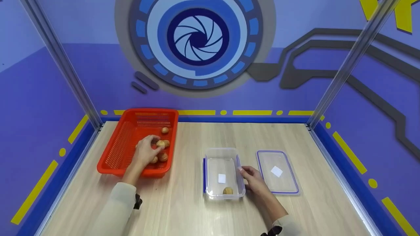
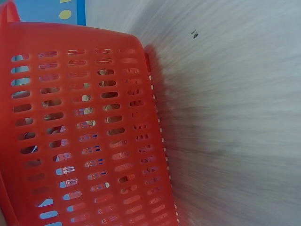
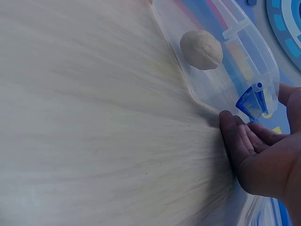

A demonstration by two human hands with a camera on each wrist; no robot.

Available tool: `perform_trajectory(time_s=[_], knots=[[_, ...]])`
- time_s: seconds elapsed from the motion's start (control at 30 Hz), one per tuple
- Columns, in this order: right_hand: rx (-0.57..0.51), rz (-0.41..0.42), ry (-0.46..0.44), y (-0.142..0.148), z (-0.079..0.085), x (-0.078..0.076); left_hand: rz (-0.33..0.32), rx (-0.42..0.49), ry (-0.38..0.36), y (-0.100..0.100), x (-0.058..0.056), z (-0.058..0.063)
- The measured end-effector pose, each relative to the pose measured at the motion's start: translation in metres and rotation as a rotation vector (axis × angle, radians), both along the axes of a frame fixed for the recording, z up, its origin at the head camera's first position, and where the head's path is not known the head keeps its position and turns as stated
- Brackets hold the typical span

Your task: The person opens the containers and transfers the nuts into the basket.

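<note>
In the head view, my left hand reaches into the red basket and pinches a walnut between thumb and fingers. Several other walnuts lie around it along the basket's right side, one walnut farther back. The basket wall hides most of this hand in the left wrist view. My right hand grips the right side of a clear plastic container, thumb at the rim and fingers outside below it. A single walnut sits in the container near its front end.
A clear lid with a purple-blue edge lies flat on the wooden table, right of the container. Blue-purple panels enclose the table at the back and both sides, with metal posts at the corners.
</note>
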State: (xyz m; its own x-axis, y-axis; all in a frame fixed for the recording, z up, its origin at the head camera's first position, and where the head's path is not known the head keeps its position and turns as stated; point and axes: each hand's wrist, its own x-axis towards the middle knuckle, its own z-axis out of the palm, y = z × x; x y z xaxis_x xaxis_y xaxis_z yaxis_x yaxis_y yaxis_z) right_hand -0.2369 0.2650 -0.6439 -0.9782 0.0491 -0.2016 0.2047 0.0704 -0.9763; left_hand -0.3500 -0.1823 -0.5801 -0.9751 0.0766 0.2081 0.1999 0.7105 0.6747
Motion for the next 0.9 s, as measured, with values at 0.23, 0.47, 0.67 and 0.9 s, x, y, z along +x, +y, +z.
perform_trajectory(time_s=[0.23,0.47,0.67,0.9], knots=[[-0.029,-0.022,-0.003,-0.002,-0.001,0.0,0.009,0.036,0.007,0.001,0.002,0.001],[-0.028,-0.023,-0.011,-0.001,-0.001,0.001,0.029,0.063,0.105,0.009,0.009,0.005],[-0.03,-0.015,-0.026,0.0,-0.001,0.001,-0.054,0.068,0.198,0.031,0.016,0.018],[-0.058,-0.013,-0.023,-0.001,-0.001,0.001,-0.182,0.03,0.275,0.073,0.029,0.039]])
